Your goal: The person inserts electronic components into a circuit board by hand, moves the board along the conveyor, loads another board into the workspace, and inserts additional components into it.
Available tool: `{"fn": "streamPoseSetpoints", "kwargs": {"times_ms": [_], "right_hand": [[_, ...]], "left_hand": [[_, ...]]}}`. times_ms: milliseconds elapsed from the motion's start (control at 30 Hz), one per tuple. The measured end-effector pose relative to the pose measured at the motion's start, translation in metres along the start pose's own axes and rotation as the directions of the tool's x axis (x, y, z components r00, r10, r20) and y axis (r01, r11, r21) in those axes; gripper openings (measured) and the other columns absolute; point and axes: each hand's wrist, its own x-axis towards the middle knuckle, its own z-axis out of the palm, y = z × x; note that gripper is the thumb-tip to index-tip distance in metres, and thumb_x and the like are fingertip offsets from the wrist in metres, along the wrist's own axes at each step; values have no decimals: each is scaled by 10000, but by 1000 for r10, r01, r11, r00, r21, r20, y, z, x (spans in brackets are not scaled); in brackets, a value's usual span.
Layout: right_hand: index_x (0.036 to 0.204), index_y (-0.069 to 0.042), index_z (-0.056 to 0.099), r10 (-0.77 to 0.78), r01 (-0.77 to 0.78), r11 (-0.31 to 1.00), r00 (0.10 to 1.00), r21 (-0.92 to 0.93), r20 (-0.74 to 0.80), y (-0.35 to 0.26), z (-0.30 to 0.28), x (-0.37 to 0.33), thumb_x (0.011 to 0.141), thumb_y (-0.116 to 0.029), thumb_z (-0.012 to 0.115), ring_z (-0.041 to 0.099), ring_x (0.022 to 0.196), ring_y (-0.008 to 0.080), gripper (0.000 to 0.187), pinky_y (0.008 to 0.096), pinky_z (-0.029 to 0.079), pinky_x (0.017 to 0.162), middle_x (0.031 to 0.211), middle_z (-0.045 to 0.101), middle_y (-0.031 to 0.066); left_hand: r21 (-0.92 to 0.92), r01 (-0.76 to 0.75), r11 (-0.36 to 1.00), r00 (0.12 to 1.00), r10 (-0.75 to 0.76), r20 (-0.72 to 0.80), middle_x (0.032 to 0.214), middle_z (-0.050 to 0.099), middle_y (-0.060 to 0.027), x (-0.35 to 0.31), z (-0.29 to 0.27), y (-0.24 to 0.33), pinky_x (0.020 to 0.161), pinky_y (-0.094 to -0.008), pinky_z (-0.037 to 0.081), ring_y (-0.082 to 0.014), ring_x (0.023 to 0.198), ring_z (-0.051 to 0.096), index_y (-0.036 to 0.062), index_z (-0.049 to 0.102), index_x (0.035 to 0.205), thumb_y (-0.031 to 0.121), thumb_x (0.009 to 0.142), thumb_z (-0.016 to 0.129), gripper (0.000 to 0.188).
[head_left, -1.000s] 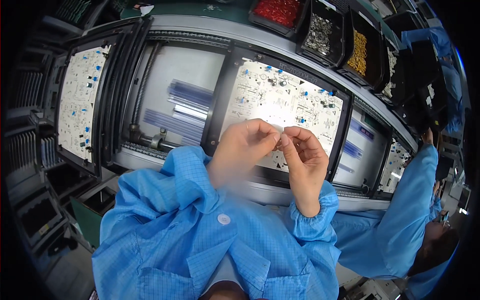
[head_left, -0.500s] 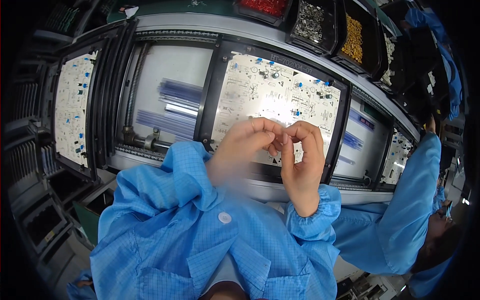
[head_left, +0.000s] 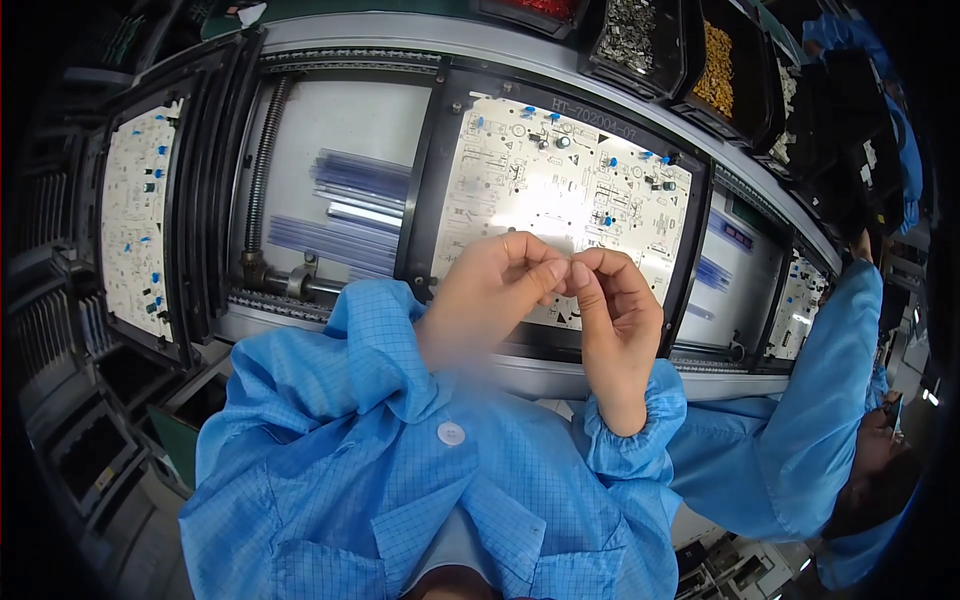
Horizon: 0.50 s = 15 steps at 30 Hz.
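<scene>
Left hand (head_left: pixel 495 290) and right hand (head_left: pixel 615 305) meet fingertip to fingertip, pinched narrow; any held part is too small to tell, above the white circuit board (head_left: pixel 520 190) in its black carrier frame (head_left: pixel 425 200).

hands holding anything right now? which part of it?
Cannot be told. The left hand and right hand meet fingertip to fingertip above the white circuit board, as if pinching something tiny, but no part shows between the fingertips.

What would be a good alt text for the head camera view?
Left hand and right hand, in blue sleeves, meet fingertip to fingertip above a white circuit board in a black frame. Parts bins sit behind; a co-worker's blue sleeve is at right.
</scene>
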Motion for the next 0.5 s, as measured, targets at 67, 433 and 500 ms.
{"fn": "streamPoseSetpoints", "kwargs": {"times_ms": [67,433,500], "right_hand": [[981,19,581,31,-31,998,999,58,-9,3,2,-1,926,-37,570,557,830,76,79,201,451,766,897,597,21],[974,1,586,71,-68,991,997,114,-21,4,8,-4,942,-139,577,519,763,78,144,214,437,728,855,584,12],[973,4,593,165,-166,974,986,151,20,-4,4,-2,946,-155,570,520,757,87,162,224,442,726,842,584,21]], "left_hand": [[-34,21,999,1000,-21,-10,815,596,12,-1,0,-1,641,-179,426,-21,698,499,8,602,963,130,952,546,135],[146,-85,986,993,95,-64,919,609,-7,-5,2,-7,759,-199,450,-48,854,551,7,581,998,76,945,547,93],[204,-114,972,986,135,-94,932,602,-18,-6,3,-7,763,-203,451,-57,859,553,-1,576,1005,54,940,543,91]]}}
